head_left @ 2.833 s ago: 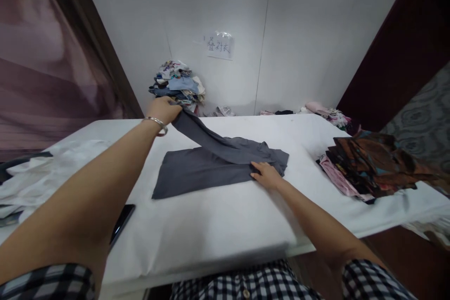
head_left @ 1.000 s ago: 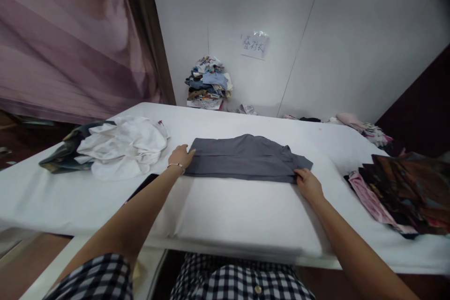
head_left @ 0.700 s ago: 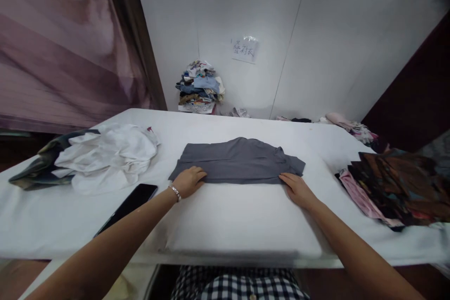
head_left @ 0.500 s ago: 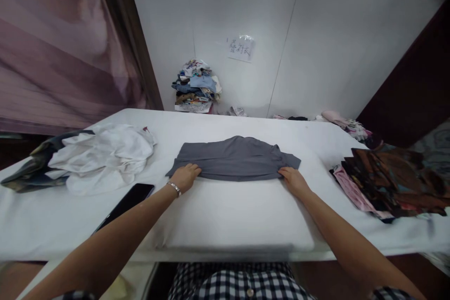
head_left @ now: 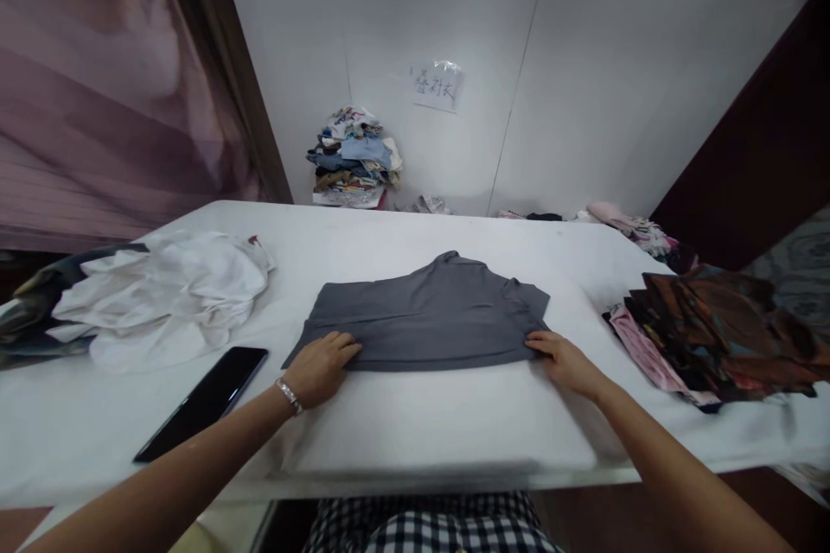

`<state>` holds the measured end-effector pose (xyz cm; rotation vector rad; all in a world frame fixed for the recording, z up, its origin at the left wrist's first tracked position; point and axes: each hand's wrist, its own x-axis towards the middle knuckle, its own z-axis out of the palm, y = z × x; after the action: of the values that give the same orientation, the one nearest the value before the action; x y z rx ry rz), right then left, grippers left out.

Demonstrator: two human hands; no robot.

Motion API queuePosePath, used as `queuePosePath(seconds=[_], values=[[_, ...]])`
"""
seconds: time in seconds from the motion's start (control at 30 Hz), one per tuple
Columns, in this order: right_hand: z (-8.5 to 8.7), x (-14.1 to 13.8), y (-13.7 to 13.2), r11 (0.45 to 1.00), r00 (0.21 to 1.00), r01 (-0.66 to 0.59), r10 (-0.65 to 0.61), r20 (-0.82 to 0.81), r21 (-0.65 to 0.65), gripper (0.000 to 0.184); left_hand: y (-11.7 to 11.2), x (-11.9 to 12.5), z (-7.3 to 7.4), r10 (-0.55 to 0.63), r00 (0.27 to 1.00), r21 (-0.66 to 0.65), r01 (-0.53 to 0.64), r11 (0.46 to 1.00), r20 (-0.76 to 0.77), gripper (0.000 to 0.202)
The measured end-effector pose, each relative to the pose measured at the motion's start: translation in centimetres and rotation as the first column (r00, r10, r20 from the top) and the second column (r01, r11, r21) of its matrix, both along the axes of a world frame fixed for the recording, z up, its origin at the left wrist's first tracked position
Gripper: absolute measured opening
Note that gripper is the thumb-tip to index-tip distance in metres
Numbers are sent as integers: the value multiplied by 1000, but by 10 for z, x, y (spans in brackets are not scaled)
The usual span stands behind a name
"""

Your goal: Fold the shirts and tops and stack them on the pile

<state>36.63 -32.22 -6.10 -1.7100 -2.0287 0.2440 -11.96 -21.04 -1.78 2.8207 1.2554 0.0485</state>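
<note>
A grey shirt (head_left: 421,315), folded into a wide strip, lies across the middle of the white-covered table. My left hand (head_left: 322,367) is closed on its near edge close to the left corner, fingertips over the fabric. At the right end, my right hand (head_left: 563,360) pinches the near edge between thumb and fingers. Light creases run along the cloth, and its far side rises to a bunched peak right of centre. The fabric under my fingers is partly hidden.
Left of the shirt are a crumpled white garment pile (head_left: 172,294) and a black phone (head_left: 202,404). On the right lies a stack of brown and pink clothes (head_left: 726,333). Behind the white table (head_left: 441,436), a tall clothes pile (head_left: 355,157) stands against the wall below a paper sign (head_left: 437,86).
Both hands have drawn the shirt's near edge toward me, and more of the cloth is spread out front to back. The camera view has shifted slightly.
</note>
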Motion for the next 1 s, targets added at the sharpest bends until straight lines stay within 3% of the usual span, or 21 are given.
queuePosePath(seconds=[0.1,0.2,0.33,0.47,0.63,0.77,0.83,0.9,0.93,1.0], values=[[24,0,30,992,976,124,-127,-177,-28,39,16,11,16,88,992,-130,-76,989,90,41],[45,-2,81,962,930,272,-268,-252,-21,33,38,34,20,116,980,-113,-99,989,160,50],[53,-11,160,926,907,359,-375,-189,-117,34,59,65,-4,134,982,-25,-132,991,133,54],[46,-23,221,917,917,352,-378,-126,-189,33,65,72,-33,176,981,-31,-174,984,79,61],[45,-34,262,915,948,293,-315,-36,-277,25,64,66,-39,161,984,-34,-159,987,76,63],[58,-57,263,932,975,217,-219,27,-289,14,63,67,-37,163,983,-36,-160,986,84,63],[64,-78,242,966,989,144,-134,61,-216,18,63,67,-38,165,982,-36,-162,986,94,63],[66,-102,207,991,988,-69,84,129,-116,20,63,67,-40,155,982,-26,-153,988,113,63],[66,-113,187,965,951,-245,258,168,-98,20,64,67,-41,149,981,-19,-148,989,122,62],[64,-127,150,828,824,-534,555,115,-168,22,64,67,-42,148,980,-10,-148,989,133,63]])
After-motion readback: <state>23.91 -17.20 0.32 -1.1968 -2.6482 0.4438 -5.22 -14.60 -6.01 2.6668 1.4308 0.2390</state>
